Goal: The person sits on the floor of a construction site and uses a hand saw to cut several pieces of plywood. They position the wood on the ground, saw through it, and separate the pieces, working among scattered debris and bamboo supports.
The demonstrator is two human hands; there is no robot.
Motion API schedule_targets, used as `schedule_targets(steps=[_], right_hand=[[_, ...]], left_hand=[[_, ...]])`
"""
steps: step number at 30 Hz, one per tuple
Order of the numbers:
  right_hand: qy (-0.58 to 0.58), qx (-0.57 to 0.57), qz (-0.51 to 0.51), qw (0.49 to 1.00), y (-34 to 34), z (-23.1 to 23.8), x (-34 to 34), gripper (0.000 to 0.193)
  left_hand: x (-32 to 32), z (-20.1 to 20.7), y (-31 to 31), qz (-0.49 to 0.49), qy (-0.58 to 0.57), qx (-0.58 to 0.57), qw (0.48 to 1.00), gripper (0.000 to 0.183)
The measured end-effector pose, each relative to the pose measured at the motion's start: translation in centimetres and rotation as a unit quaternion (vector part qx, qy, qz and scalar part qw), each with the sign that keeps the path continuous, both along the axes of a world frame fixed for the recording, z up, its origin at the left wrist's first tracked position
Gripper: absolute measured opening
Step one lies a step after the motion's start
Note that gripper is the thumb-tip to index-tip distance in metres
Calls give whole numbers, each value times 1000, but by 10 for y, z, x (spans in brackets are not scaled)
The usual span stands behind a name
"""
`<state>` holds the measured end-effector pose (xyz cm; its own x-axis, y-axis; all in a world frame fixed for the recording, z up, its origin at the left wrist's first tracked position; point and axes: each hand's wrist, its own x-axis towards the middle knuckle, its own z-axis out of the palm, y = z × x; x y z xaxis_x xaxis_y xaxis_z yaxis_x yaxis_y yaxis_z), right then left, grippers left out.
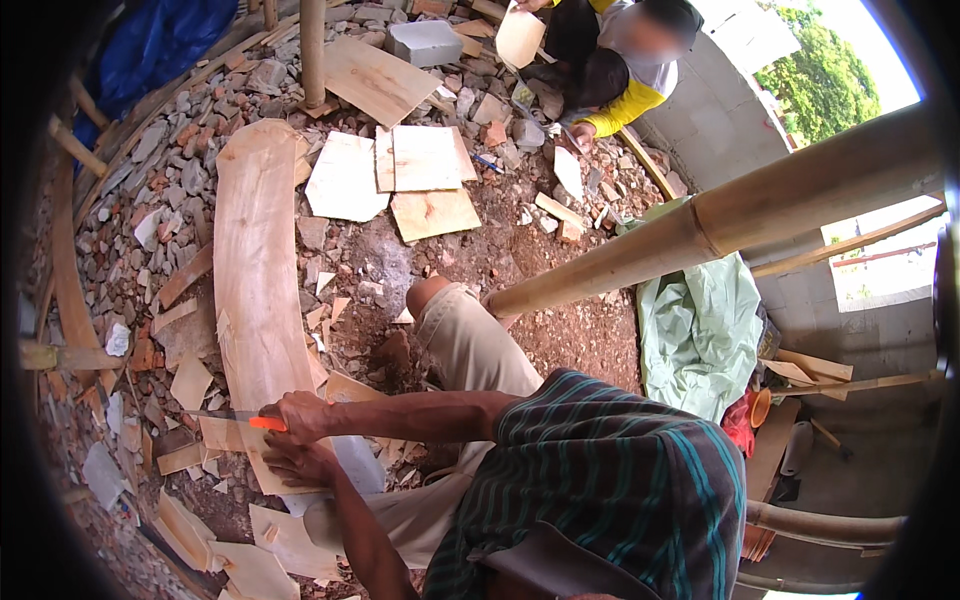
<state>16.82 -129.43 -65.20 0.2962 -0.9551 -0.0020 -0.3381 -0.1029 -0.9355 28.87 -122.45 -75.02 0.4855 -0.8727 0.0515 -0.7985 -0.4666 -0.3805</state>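
Note:
My right hand [302, 414] is closed round the orange handle of a handsaw [222, 413], whose thin blade points left across the plank, seen nearly edge-on. Just below it, my left hand [300, 464] lies with fingers stretched out on the near end of a long, pale wooden plank [258, 250]. The plank runs away over the rubble. Beneath its near end, beside my hands, sits a light grey block [357, 463]. My trousered legs [475, 345] are bent on either side of my forearms.
Cut wood sheets [430, 160] lie ahead on broken brick and stone. A co-worker in yellow sleeves [630, 108] crouches at the far right, holding a wood piece [520, 38]. A thick bamboo pole [720, 222] slants across the right, above a green tarp [700, 335]. Offcuts [255, 570] lie near left.

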Motion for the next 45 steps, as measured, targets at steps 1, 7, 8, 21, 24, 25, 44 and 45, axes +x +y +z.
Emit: schedule_targets(steps=[1,7,8,21,24,25,44,45], right_hand=[[-1,3,-4,1000,0,0,0,28],[-12,3,1,1000,0,-2,1,27],[-13,3,-5,1000,0,-1,1,26],[-11,-22,7,1000,2,-7,-8,27],[-8,-32,17,999,6,-7,-12,28],[-14,-31,17,999,7,-6,-13,28],[-31,-5,48,998,17,24,-51,37],[-6,-7,34,999,23,30,-62,33]], left_hand=[[0,-1,0,5,1,6,1000,64],[1,0,2,-10,6,-14,1000,65],[1,0,2,-13,11,-22,1000,66],[4,-3,1,-17,12,-14,1000,64],[5,-5,3,-17,26,-12,999,65],[6,-6,3,-22,37,-14,999,65],[6,-4,3,-27,131,-126,983,61],[5,-3,3,-25,135,-120,983,61]])
